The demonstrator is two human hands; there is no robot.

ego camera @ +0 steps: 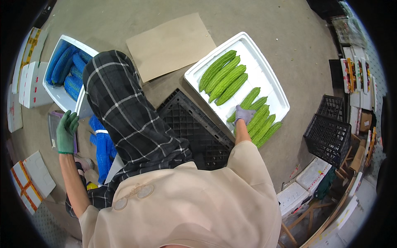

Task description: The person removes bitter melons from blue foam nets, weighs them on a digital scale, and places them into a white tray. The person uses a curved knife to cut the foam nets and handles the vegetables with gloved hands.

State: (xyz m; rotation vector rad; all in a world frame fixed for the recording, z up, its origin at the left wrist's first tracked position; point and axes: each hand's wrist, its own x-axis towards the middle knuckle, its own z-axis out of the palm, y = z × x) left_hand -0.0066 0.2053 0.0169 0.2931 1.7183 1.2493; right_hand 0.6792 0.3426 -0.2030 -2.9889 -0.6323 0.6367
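Observation:
My right hand [245, 114], in a grey-purple glove, rests on a row of green bitter melons [259, 121] at the near right side of a white foam tray [269, 74]; whether its fingers grip one cannot be told. Several more bitter melons [222, 75] lie side by side in the tray's far left part. My left hand [67, 131], in a green glove, is raised with nothing in it and its fingers apart. It is just below a white foam box [55, 94] that holds produce in blue netting [64, 66]. Bundled blue net sleeves [104, 152] lie beside my leg.
A black plastic pallet [198, 133] is under the tray's near edge. Flat cardboard [170, 46] lies on the floor ahead. Black crates [328, 136] and foam boxes [313, 175] stand at right. More foam boxes [35, 85] are at left, near a purple-edged lidded container [54, 130].

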